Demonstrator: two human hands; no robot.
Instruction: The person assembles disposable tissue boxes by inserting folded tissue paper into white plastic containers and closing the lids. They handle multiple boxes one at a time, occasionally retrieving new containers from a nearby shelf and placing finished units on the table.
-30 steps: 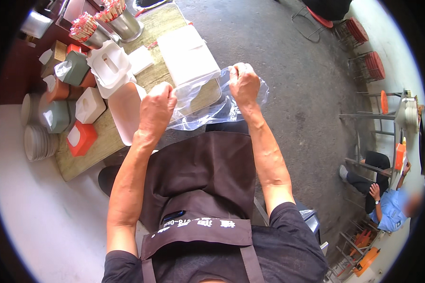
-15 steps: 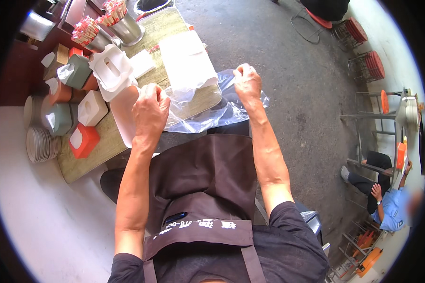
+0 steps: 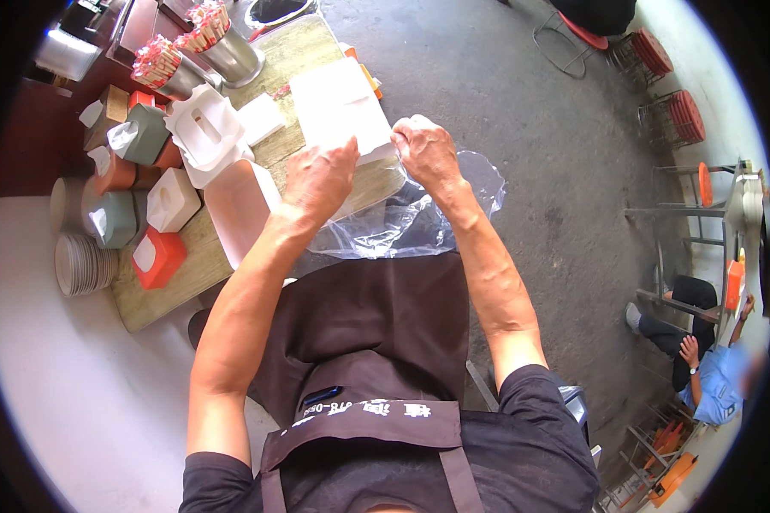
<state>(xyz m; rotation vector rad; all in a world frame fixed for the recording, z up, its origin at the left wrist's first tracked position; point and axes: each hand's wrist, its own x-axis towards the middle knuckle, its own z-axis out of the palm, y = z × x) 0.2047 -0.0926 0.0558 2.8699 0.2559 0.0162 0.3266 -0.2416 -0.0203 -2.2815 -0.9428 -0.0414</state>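
Observation:
A clear plastic bag [image 3: 389, 227] hangs at the table's near right corner, between my two hands and in front of my apron. My left hand [image 3: 318, 181] is closed, its fingers pinching the bag's upper edge. My right hand [image 3: 429, 156], also closed, pinches the same edge a little to the right; the fingertips are partly hidden. Just beyond both hands lies a white stack of flat paper sheets [image 3: 340, 104] on the wooden table [image 3: 295, 60]. Left of my left hand sits a white rectangular container [image 3: 241, 205].
Tissue boxes [image 3: 173, 198], stacked plates [image 3: 85, 263] and metal cups [image 3: 238, 61] of wrapped chopsticks crowd the table's left side. A black-lined bin [image 3: 278, 10] stands beyond. At the right are red stools [image 3: 683, 118], a metal rack [image 3: 689, 212] and a seated person [image 3: 710, 380].
Both hands have come closer together; the left moved right and the right moved left, in front of the paper stack. The bag now bunches and spreads lower, toward the right.

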